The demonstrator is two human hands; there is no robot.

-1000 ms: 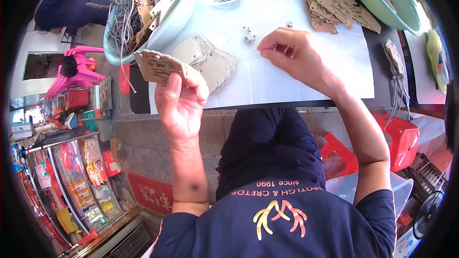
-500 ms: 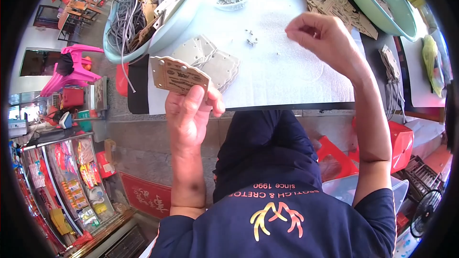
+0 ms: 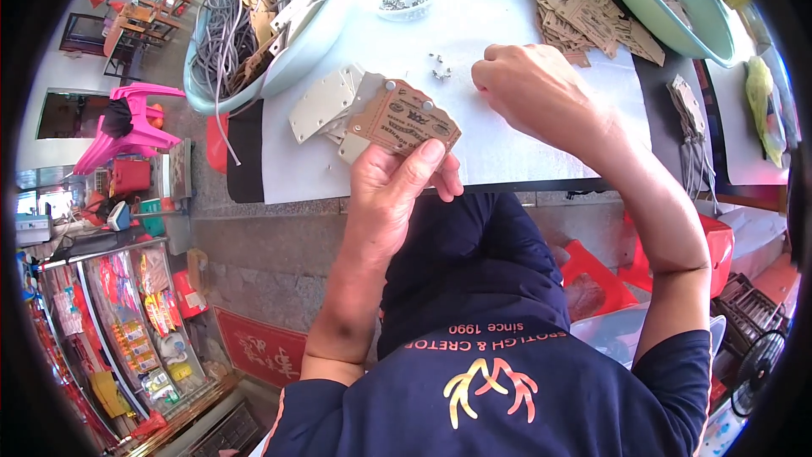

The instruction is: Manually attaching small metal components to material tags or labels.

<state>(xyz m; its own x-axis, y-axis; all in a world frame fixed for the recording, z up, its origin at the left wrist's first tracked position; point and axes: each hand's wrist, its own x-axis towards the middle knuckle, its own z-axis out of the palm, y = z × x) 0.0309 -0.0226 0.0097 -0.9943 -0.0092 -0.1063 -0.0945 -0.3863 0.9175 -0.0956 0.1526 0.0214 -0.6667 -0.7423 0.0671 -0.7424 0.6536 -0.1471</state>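
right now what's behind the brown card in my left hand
Behind the brown card, pale cards show at its left on the white sheet. Whatever the card and left hand cover cannot be seen.

Navy shirt [image 3: 499,349], short sleeves [image 3: 672,385], orange piping [image 3: 708,389], yellow-red emblem [image 3: 512,377], red lettering [image 3: 497,327], dark trousers [image 3: 469,250]

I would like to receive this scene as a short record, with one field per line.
Left hand: holds brown printed card, thumb on its face
Right hand: over white sheet, curled, contents hidden
Loose metal pieces: on sheet, just left of right hand
Pale cards: on sheet, partly behind the held card
Light-blue basin: at left, holding grey cords
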